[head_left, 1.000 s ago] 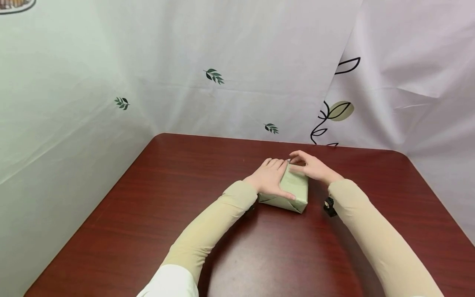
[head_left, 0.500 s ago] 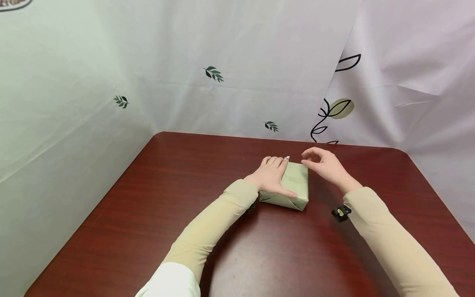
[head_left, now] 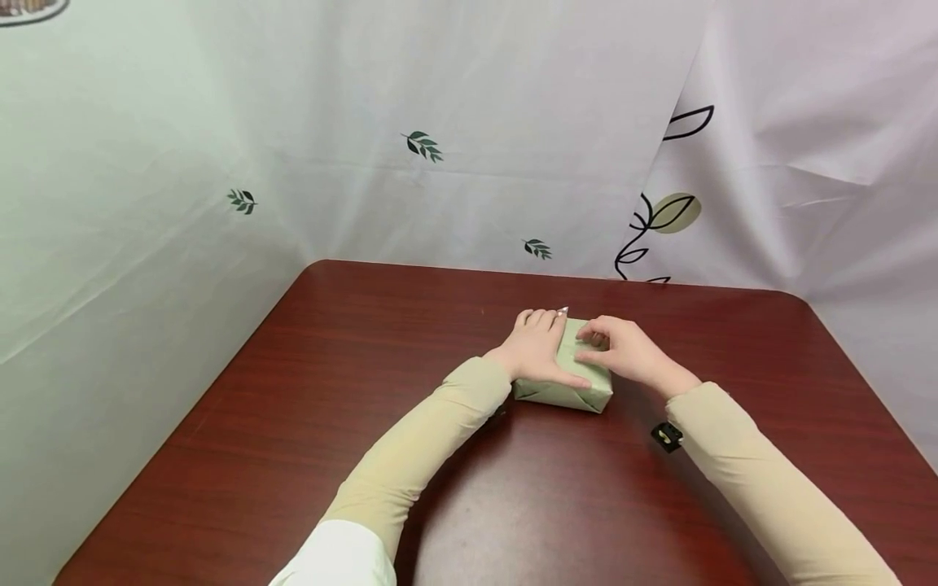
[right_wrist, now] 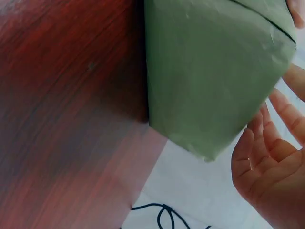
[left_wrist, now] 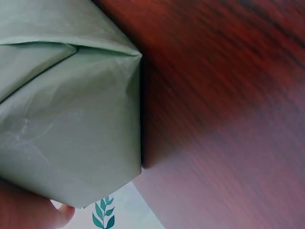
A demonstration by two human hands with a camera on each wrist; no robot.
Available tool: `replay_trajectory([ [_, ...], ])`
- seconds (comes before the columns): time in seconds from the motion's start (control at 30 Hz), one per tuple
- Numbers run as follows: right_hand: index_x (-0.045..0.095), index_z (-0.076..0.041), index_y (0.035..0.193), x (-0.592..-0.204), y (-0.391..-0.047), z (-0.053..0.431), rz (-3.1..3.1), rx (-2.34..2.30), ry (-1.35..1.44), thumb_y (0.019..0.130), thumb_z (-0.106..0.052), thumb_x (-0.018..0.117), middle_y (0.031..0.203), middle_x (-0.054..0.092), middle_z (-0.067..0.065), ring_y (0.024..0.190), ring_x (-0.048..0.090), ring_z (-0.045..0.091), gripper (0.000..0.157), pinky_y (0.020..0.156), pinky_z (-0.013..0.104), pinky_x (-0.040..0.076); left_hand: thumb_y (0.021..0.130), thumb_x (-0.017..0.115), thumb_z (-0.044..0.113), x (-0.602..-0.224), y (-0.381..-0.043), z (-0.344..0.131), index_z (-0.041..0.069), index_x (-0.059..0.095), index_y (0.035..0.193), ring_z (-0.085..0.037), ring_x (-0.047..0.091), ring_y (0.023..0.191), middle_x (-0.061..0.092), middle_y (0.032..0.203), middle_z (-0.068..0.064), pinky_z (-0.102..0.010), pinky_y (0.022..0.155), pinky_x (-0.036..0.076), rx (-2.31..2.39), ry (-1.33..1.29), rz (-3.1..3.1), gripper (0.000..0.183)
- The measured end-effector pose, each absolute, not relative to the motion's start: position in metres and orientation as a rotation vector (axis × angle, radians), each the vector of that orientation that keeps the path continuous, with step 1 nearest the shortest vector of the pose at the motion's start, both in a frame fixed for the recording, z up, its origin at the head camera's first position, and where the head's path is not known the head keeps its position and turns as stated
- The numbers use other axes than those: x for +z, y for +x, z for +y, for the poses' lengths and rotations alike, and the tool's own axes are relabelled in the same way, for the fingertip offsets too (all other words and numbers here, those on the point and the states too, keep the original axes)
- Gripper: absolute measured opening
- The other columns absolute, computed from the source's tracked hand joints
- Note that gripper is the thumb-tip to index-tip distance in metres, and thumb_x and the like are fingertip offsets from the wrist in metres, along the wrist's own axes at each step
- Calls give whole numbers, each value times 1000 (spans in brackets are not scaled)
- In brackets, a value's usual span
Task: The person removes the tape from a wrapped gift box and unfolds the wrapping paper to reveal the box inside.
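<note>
On the dark red table [head_left: 330,350], the green wrapped package [right_wrist: 205,71] was covered at left by the nearer left hand [head_left: 538,350], fingers spread, gripping nothing, while the right hand [head_left: 623,350], half-curled, apparently empty, was noted over its right side, contact unclear.

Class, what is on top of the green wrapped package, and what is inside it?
The left hand lies spread on the package; the right hand is above its right part, contact unclear. The wrapping covers anything inside, and the hands hide some of the top.

Right hand [head_left: 626,350] moved inward, back over green package [head_left: 563,395], nearer left hand [head_left: 538,350]
</note>
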State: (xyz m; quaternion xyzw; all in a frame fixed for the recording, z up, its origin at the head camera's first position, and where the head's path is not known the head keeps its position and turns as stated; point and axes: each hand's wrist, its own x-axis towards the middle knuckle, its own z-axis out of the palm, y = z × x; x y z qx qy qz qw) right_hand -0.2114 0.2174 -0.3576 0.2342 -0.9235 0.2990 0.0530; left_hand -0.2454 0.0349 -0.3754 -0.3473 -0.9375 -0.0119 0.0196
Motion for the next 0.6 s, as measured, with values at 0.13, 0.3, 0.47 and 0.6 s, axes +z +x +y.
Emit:
replay_trajectory([
  [0.13, 68, -4, 93, -361, -211, 210, -2820, 875, 690, 74, -15, 80, 88, 65, 9, 79, 58, 20, 25, 71, 36, 47, 68, 52, 84, -375, -243, 35, 4, 23, 149, -20, 33, 133, 34, 148, -8, -41, 108, 22, -46, -1080, -2914, 118],
  [0.3, 67, -3, 89, -359, -211, 205, -2839, 847, 648, 74, -18, 80, 86, 66, 10, 76, 57, 20, 24, 70, 36, 47, 68, 51, 84, -376, -243, 35, 6, 22, 150, -19, 33, 132, 34, 147, -7, -40, 108, 22, -39, -1076, -2909, 117],
  [0.47, 68, -2, 88, -356, -211, 204, -2847, 816, 654, 78, -13, 75, 84, 64, 10, 74, 57, 20, 17, 67, 35, 46, 67, 52, 84, -375, -243, 35, 4, 23, 149, -19, 34, 131, 35, 146, -7, -40, 108, 22, -31, -1073, -2898, 118],
  [0.6, 68, -2, 88, -355, -212, 203, -2840, 809, 659, 79, -10, 74, 83, 63, 10, 73, 57, 20, 14, 67, 35, 46, 67, 51, 85, -374, -243, 35, 4, 24, 149, -19, 35, 130, 36, 146, -7, -40, 108, 23, -21, -1068, -2887, 118],
])
